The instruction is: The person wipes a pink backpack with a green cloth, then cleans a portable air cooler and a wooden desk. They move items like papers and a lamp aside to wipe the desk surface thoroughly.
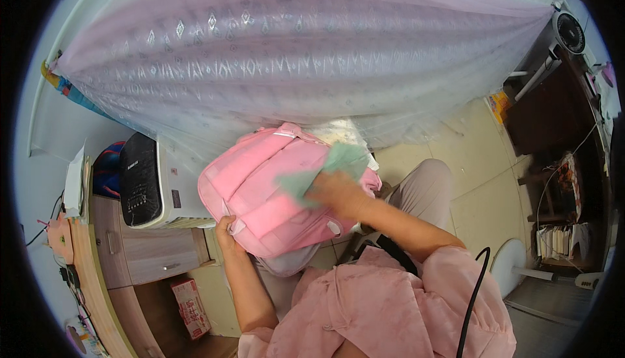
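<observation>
A pink backpack [260, 192] lies across my lap, its top handle toward the far side. My left hand [229, 233] grips the bag's near left edge by a strap, fingers closed round it. Over the right part of the bag, my right hand [335, 194] presses a light green cloth [345, 161] against the pink fabric. That hand and the cloth are smeared by motion, and the fingertips are hidden in the cloth.
A sheer lilac curtain [293, 52] hangs in front. At left stand a white-and-black printer [140, 182], wooden drawers [159, 247] and a red-and-white carton [190, 309]. On the right are a dark desk [547, 110], a row of books [560, 241] and a white round fan base [511, 267].
</observation>
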Available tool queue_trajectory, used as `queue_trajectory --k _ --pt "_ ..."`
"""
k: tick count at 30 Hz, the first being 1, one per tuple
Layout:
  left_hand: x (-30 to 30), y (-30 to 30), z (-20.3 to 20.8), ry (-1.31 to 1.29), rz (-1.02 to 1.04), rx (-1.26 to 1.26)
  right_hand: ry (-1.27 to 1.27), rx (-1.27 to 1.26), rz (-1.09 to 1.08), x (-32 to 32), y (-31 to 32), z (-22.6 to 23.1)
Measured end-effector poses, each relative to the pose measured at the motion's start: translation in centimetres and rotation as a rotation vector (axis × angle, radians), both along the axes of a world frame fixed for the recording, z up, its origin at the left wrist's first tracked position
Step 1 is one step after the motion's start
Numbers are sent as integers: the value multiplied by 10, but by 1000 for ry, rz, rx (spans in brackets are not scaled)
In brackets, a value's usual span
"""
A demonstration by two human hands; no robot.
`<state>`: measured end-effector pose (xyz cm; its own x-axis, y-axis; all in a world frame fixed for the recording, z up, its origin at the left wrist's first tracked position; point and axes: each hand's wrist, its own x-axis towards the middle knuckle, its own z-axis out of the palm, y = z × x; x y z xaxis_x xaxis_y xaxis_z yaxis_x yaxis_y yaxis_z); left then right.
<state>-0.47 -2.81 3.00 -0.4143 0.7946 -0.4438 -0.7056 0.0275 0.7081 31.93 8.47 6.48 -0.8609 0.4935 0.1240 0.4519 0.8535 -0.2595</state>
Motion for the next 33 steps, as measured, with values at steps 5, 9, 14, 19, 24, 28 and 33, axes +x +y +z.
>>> queue_trajectory --k 5,9,14,19,24,28,33 --pt "9 8 6 -116 -27 1 103 -428 -986 79 71 -66" --pt "14 -2 15 -90 37 11 619 128 -601 40 3 -43" --pt "27 -2 30 -101 6 -4 367 148 -44 44 -53 -45" --pt "20 -8 16 -2 -25 13 694 -79 -955 82 9 -101" --pt "24 -2 24 53 0 -25 196 -616 -1128 87 115 -123" --pt "10 -7 14 111 19 13 16 -657 -551 -7 136 -58" --pt "3 -5 -1 -18 4 29 251 -309 -3 -101 38 16"
